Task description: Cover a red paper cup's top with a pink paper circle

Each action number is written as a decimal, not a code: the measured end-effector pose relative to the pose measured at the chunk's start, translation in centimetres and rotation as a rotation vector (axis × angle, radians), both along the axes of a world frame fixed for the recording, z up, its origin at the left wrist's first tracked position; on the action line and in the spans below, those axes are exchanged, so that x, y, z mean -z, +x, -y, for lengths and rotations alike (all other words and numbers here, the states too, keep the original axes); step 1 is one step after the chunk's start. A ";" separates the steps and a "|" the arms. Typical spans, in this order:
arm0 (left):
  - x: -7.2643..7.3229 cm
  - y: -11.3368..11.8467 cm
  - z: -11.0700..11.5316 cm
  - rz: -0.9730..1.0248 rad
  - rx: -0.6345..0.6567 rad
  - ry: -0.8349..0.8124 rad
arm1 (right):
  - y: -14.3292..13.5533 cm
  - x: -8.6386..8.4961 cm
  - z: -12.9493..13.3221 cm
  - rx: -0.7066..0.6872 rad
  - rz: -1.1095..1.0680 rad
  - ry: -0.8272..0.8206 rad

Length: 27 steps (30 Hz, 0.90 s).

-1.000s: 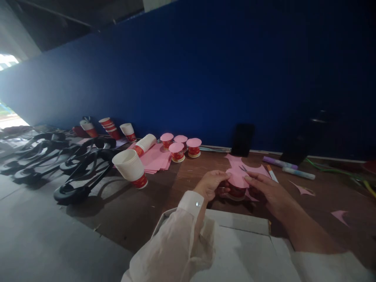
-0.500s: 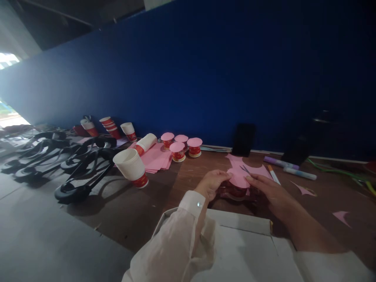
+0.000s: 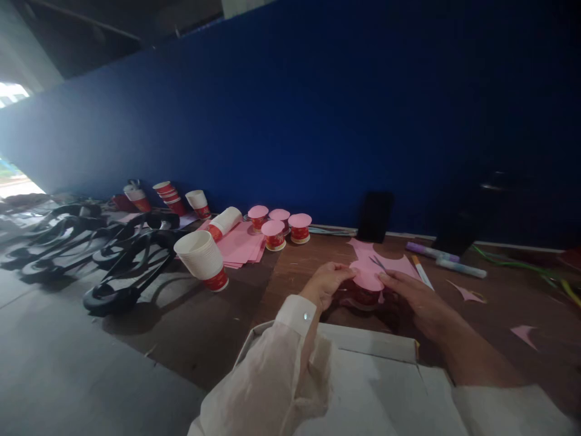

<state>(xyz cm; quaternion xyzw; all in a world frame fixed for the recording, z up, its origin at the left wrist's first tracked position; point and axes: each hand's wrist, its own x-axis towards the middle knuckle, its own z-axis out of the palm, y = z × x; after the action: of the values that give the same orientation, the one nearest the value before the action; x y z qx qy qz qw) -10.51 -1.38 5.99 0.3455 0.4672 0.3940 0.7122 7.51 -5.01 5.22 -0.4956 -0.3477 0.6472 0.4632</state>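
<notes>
My left hand (image 3: 327, 284) pinches the left edge of a round pink paper disc (image 3: 365, 277). On the disc's right edge, my right hand (image 3: 408, 293) has its thumb and fingers closed. Directly under the disc is a red cup piece (image 3: 364, 295), mostly hidden by the paper and in shadow. Scissors (image 3: 377, 263) lie just behind the disc, on a cut pink sheet (image 3: 399, 264). Several red cup pieces topped with pink discs, one of them at the right (image 3: 300, 227), stand at the back, left of my hands.
A tall stack of paper cups (image 3: 202, 259) stands left, beside pink sheets (image 3: 240, 245) and a lying cup stack (image 3: 225, 223). Black strapped devices (image 3: 115, 297) fill the far left. Markers (image 3: 460, 267) and pink scraps (image 3: 524, 334) lie right. A white box (image 3: 376, 342) is nearest me.
The whole view has shifted very slightly. Both hands remain at the edges of the pink disc, with no other visible movement.
</notes>
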 end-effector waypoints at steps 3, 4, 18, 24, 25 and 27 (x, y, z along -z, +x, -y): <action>-0.3 0.1 0.2 -0.039 -0.026 -0.006 | 0.2 0.0 -0.1 0.005 0.064 0.017; -0.4 0.1 0.2 -0.055 -0.044 0.003 | 0.4 0.1 -0.2 0.014 0.109 0.024; 1.0 -0.1 -0.4 -0.401 0.010 0.691 | 1.6 1.1 -1.6 0.076 0.894 0.668; 0.7 -0.2 -0.3 -0.571 0.062 0.766 | 1.6 1.6 -1.8 0.064 1.039 0.737; 0.6 -0.2 -0.3 -0.586 0.064 0.767 | 1.7 1.7 -1.9 0.064 1.049 0.733; 0.6 -0.2 -0.3 -0.604 0.067 0.763 | 1.7 1.8 -1.9 0.058 1.062 0.732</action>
<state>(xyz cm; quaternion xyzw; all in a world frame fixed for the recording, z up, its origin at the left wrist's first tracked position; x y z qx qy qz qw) -10.70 -1.04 5.39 0.6957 0.4639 0.3961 0.3794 9.19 -3.15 3.40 -0.5675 -0.7144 0.1402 0.3845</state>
